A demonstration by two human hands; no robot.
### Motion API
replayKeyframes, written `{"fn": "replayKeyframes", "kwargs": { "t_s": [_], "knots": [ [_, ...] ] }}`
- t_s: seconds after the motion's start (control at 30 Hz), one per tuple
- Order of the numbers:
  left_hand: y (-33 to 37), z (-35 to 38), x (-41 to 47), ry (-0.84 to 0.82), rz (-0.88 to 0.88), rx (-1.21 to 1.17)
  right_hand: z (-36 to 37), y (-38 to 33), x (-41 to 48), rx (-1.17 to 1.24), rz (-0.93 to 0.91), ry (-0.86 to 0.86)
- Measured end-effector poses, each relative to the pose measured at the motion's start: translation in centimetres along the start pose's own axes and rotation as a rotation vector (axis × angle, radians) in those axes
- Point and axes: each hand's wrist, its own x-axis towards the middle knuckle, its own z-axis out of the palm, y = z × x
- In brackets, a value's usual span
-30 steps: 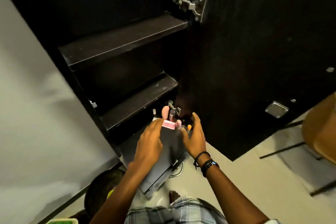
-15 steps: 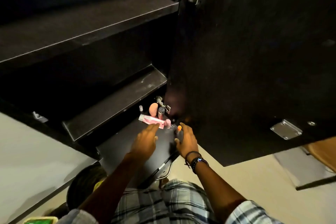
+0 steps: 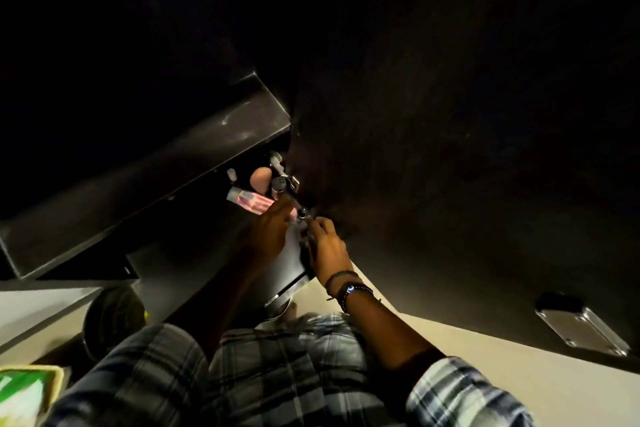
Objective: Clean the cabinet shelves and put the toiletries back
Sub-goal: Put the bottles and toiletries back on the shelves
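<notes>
On the dark bottom shelf point(image 3: 194, 253) of the cabinet lie a pink tube point(image 3: 247, 201), a pink egg-shaped sponge point(image 3: 260, 178), a silver-capped little bottle point(image 3: 278, 185) and a small white item point(image 3: 231, 173). My left hand point(image 3: 273, 230) has its fingers curled round a small pink bottle with a dark cap point(image 3: 300, 215), right at the end of the tube. My right hand point(image 3: 323, 246) is just beside it, fingertips close to that same bottle. Dim light hides what those fingers hold.
The shelf above point(image 3: 145, 184) overhangs the toiletries closely. The open black cabinet door point(image 3: 467, 166) stands right against my right hand, with a metal plate point(image 3: 581, 329) near its lower edge. A dark round bin point(image 3: 110, 319) and a green-white pack point(image 3: 24, 395) sit low on the left.
The camera has moved in closer and lower under the shelves. Both hands went from lying flat on the shelf to meeting at the small bottle by the door hinge.
</notes>
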Motion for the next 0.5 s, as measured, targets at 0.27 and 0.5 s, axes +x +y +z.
{"fn": "replayKeyframes", "kwargs": {
  "t_s": [0.27,0.5],
  "knots": [
    [-3.6,1.7,0.3,-0.062,0.019,0.135,0.4,0.1,0.4,0.001,-0.007,0.022],
    [-1.9,-0.3,-1.6,0.021,-0.092,0.299,-0.9,-0.9,-0.1,0.092,-0.001,0.09]
  ]
}}
